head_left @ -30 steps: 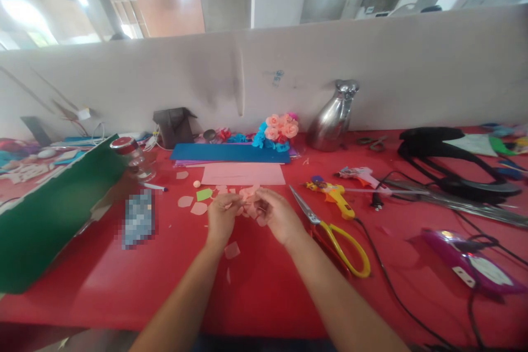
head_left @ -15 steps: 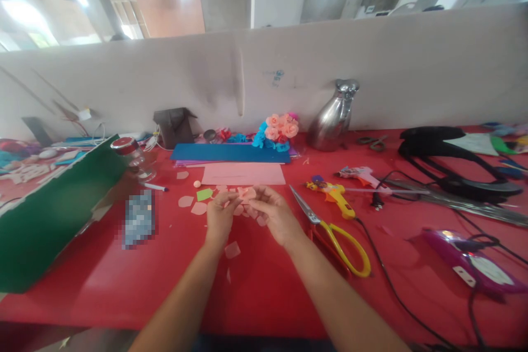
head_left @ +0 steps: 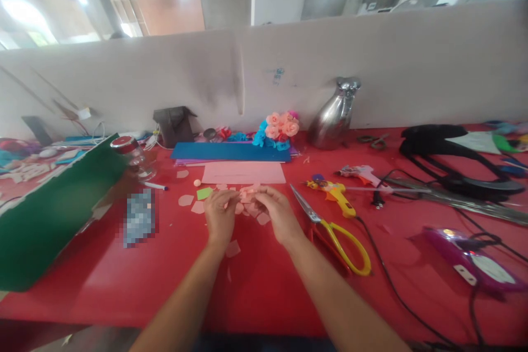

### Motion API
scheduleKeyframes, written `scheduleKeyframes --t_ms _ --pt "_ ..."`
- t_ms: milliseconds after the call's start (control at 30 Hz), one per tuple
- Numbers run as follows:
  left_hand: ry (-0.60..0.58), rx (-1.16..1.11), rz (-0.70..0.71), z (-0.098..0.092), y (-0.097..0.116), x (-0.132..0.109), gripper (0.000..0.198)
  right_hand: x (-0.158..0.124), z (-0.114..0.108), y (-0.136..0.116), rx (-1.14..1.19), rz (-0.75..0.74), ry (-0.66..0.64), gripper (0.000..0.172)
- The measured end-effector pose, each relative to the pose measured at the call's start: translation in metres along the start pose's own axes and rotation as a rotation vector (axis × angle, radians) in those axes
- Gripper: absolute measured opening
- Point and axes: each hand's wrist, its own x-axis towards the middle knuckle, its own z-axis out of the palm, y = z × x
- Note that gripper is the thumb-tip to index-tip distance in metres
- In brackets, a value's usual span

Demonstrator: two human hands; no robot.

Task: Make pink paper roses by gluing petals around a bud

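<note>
"Pink, thin and petal-like: I record one small piece (head_left: pixel 248 193) at the middle of my feed, over the red desk (head_left: pixel 264 291). Which hand has it?"

"Both, by my reading. The left hand (head_left: pixel 219 214) pinches its nine o'clock edge; the right hand (head_left: pixel 277 212) grips the three o'clock edge between bent fingers."

"Bearing and distance?"

"From the left, it lies at two o'clock; from the right, at ten. Both touch it, so I log neither as nearer."

"Long axis?"

"It appears to run nine to three. Fingers cover the ends, so I cannot confirm."

"Surroundings?"

"From the piece: loose petals (head_left: pixel 263 218) near six, a green cutout (head_left: pixel 204 193) at nine, a pink sheet (head_left: pixel 243 172) at twelve, yellow-handled scissors (head_left: pixel 317 219) at four."
</note>
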Motion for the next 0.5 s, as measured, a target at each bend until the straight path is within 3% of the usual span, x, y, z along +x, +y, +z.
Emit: scheduleKeyframes --t_ms 167,333,500 --pt "-0.012 0.027 0.026 -0.001 0.003 0.000 0.012 0.001 0.001 0.002 -0.056 0.040 0.006 0.012" --pt "-0.061 -0.132 -0.208 0.002 -0.003 0.001 0.008 0.001 -0.003 0.000 -0.093 0.047 -0.030 0.005" --pt "-0.236 -0.296 -0.315 0.003 -0.006 0.001 0.008 0.004 -0.013 -0.006 -0.095 0.023 0.023 0.011"
